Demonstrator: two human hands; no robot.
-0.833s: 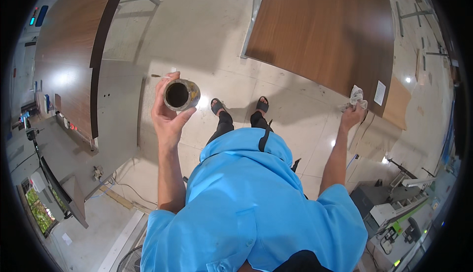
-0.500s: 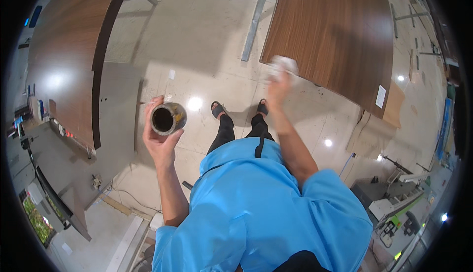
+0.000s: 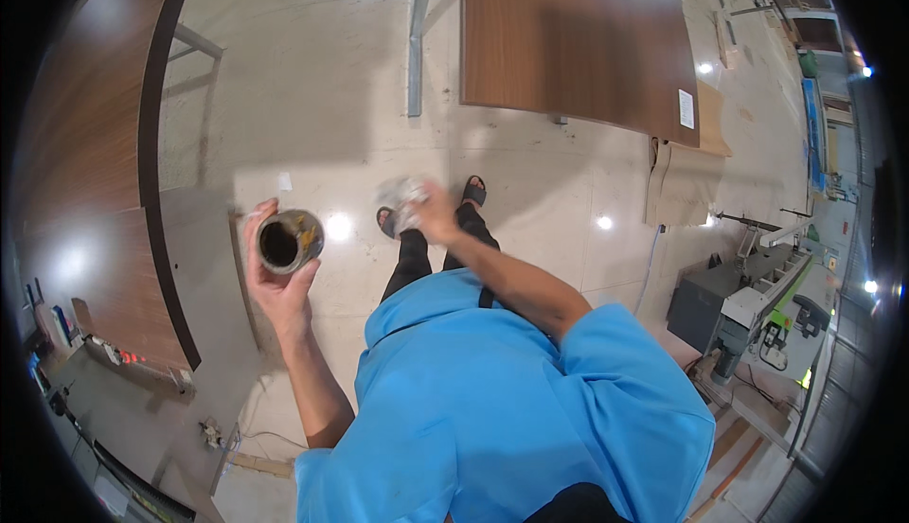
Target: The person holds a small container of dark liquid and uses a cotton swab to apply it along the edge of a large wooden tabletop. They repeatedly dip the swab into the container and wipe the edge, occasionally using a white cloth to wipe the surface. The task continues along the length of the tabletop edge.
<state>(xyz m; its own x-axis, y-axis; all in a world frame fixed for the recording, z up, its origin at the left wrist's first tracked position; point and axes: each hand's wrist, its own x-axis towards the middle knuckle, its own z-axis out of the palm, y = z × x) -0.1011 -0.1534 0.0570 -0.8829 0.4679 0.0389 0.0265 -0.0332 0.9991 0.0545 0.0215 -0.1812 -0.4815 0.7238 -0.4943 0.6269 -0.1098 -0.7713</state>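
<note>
In my left hand is a round, open-topped can, its inside dark and its outer wall stained with yellowish smears. The fingers and thumb wrap round its side, and the mouth faces up toward me. My right hand, smeared by motion, grips a crumpled white cloth in front of my body, above my feet. Blur hides the cloth's edges and the exact finger positions. A gap separates the cloth from the can.
A brown wood-grain panel with a white label stands ahead to the right. On the left is a long wood-topped desk. A grey metal bar lies between them. Brown sheeting and a grey-green machine are at the right.
My right hand with the cloth has swung left and closer, away from the panel's corner. The can has shifted slightly left and down in the picture. The view has turned rightward.
</note>
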